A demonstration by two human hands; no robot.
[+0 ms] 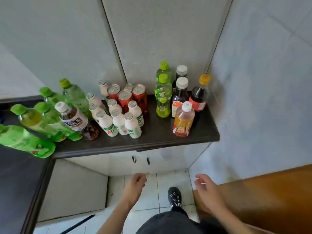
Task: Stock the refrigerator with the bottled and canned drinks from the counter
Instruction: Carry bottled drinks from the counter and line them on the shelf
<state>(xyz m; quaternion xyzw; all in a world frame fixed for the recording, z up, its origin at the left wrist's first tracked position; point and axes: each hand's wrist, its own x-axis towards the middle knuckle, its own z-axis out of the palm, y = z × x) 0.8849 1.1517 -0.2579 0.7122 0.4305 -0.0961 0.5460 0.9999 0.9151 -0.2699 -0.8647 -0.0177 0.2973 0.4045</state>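
Both empty: left hand (136,181) and right hand (205,186) sit at 6 o'clock in frame, fingers loosely curled round nothing. They are below the counter (160,139) edge and well apart from every drink.

Stock is all on the counter:
- green-capped bottles (50,115) crowd 9 o'clock and look tilted; can't tell whether that is real lean or the wide lens
- white milk bottles (119,120) at centre, packed touching, with red cans (125,98) just behind at 12 o'clock of them
- right group at 3 o'clock of the cans: green tea bottles (163,97), dark bottles (180,93), and the orange-label bottle (184,119) in the front row, nearest the right hand

Refrigerator is not in view. Wooden panel (270,200) at 4 o'clock; can't tell what it belongs to.

Judgement: this is the reach phase of a fetch, with no pick made yet. The counter looks close to fully loaded, so the task reads as early.

Next move: lift the hands over the counter edge and take front-row items first. Right hand goes to the orange-label bottle, left to a front white milk bottle. Spacing is tight, so grip high near the caps and lift straight up before pulling back, or the neighbours topple. Then turn to find the fridge.
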